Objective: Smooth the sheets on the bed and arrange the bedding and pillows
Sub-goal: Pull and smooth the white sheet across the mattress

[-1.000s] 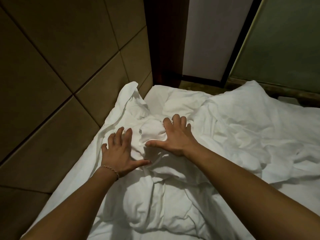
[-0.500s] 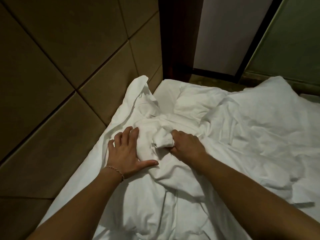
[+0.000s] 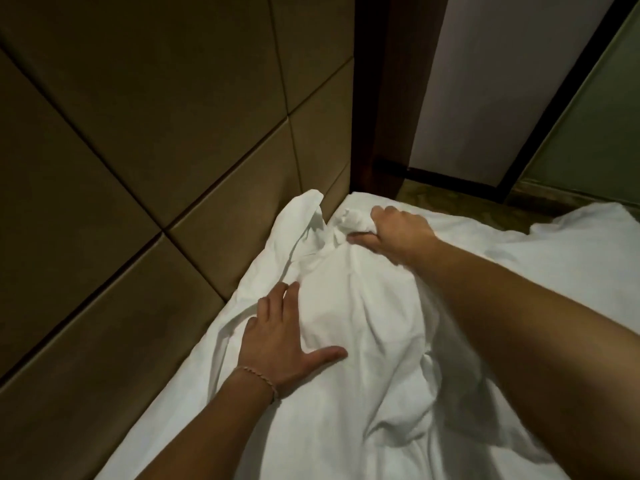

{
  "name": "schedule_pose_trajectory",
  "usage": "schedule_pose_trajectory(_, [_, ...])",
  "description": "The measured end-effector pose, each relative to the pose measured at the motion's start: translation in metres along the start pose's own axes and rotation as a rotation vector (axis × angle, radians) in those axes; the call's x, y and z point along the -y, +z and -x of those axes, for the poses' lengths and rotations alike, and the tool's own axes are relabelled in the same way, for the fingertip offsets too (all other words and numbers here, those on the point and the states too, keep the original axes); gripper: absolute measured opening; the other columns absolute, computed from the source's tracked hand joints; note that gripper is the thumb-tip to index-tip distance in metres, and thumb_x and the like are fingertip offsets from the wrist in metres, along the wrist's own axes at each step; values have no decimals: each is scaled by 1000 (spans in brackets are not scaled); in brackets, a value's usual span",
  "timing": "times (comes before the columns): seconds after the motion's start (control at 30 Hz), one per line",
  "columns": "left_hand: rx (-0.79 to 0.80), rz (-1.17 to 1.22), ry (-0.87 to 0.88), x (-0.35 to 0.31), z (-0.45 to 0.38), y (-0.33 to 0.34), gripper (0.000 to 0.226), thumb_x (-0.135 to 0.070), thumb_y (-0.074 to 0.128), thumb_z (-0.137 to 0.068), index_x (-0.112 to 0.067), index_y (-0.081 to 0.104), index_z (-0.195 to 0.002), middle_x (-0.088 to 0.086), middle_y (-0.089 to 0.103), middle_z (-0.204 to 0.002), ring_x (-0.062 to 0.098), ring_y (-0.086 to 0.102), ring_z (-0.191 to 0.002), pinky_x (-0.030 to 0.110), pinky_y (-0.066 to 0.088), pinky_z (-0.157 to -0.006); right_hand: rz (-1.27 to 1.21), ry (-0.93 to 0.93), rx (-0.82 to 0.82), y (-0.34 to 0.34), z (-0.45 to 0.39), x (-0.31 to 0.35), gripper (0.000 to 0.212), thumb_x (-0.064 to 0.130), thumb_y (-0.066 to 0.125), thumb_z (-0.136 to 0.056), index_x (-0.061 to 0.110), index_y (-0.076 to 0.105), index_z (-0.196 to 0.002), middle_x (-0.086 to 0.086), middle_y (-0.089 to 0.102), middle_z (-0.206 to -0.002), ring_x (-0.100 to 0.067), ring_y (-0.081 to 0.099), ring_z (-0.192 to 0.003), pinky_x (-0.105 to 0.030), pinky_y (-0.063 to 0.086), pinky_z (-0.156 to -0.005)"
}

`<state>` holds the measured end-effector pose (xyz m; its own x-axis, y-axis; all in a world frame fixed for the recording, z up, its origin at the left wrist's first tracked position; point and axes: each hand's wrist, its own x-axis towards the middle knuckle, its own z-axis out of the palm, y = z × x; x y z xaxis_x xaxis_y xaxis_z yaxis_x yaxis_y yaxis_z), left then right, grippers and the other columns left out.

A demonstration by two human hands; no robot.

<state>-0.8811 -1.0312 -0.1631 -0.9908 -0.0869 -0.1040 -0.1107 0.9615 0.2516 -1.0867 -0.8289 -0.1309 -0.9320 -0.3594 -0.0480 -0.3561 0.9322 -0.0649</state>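
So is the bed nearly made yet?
Not yet. Nothing looks finished: the sheet is crumpled all over. In hand: the right hand grips a bunch of sheet near the bed's far corner by the padded wall, and the left hand presses flat on the sheet. Left: smoothing the wrinkles, then arranging the rumpled bedding on the right. No pillow can be clearly made out.

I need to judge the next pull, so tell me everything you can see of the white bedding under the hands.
The white bedding looks like soft, thin cotton, heavily creased and bunched into a mound against the padded wall panels. One flap stands up beside the panels. The right hand grips a twisted wad of it near the bed's far corner; the left hand rests flat on its near side, fingers spread. More rumpled bedding spreads to the right.
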Motion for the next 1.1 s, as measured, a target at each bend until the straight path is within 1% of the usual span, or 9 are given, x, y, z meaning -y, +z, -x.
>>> schedule_pose_trajectory(0.13, [25, -4, -24, 6, -2, 12, 134, -107, 24, -51, -26, -1, -156, 3, 8, -164, 26, 16, -149, 45, 34, -114, -22, 59, 133, 43, 13, 2, 84, 85, 28, -82, 17, 44, -129, -12, 50, -131, -33, 49, -117, -48, 40, -92])
schedule_pose_trajectory(0.33, [25, -34, -12, 4, 1, 19, 132, -106, 26, -53, -26, -1, -155, 2, 12, -162, 25, 22, -145, 44, 40, -110, -82, 97, 143, 45, 20, 1, 88, 86, 28, -80, 16, 39, -133, -11, 43, -136, -32, 43, -123, -50, 38, -96])
schedule_pose_trajectory(0.5, [20, -26, -36, 2, 18, 16, 132, -105, 29, -55, -25, -2, -156, 4, 13, -162, 29, 25, -143, 47, 41, -108, -76, 72, 101, 31, 44, 3, 92, 88, 26, -79, 24, 26, -146, -8, 33, -147, -31, 35, -131, -52, 34, -102])
schedule_pose_trajectory(0.6, [47, -32, -74, 0, 42, 18, 129, -104, 29, -58, -28, -12, -155, 4, 3, -165, 32, 21, -146, 51, 34, -112, -62, 34, 16, 22, 76, 9, 86, 84, 21, -84, 25, 27, -146, -6, 32, -150, -29, 33, -134, -51, 30, -107])
schedule_pose_trajectory(0.67, [80, -7, -111, -2, 63, 20, 127, -101, 32, -60, -32, -20, -153, 3, -6, -166, 34, 14, -149, 54, 28, -114, -72, 3, -47, 17, 109, 13, 83, 80, 15, -88, 25, 26, -149, -6, 27, -156, -28, 24, -141, -50, 21, -116])
schedule_pose_trajectory(0.77, [116, -8, -171, -2, 98, 24, 126, -100, 35, -61, -35, -25, -151, 2, -16, -165, 36, 6, -150, 59, 22, -115, -95, -49, -12, 15, 170, 18, 83, 78, 15, -90, 25, 19, -154, -5, 14, -163, -26, 9, -150, -47, 4, -122])
schedule_pose_trajectory(0.93, [125, -133, -196, -12, 170, 40, 121, -100, 22, -63, -34, -28, -150, 3, -21, -164, 39, -15, -149, 67, 12, -115, 10, -128, 32, 41, 293, 11, 89, 77, 10, -91, 17, 21, -156, -11, 15, -164, -28, 10, -151, -42, -1, -120])
schedule_pose_trajectory(1.03, [127, -237, -158, -33, 212, 52, 119, -100, 16, -66, -29, -20, -155, 6, -15, -165, 39, -17, -149, 70, 9, -112, -51, -51, 100, 66, 358, -4, 93, 79, 7, -87, 19, 19, -157, -9, 10, -165, -27, 5, -152, -41, -2, -120])
schedule_pose_trajectory(1.1, [156, -267, -91, -55, 241, 68, 119, -100, 18, -67, -29, -12, -157, 6, -11, -166, 38, -15, -150, 71, 6, -112, -47, 7, 159, 80, 405, -17, 97, 81, 2, -84, 20, 18, -157, -9, 9, -165, -29, 6, -151, -43, 4, -121])
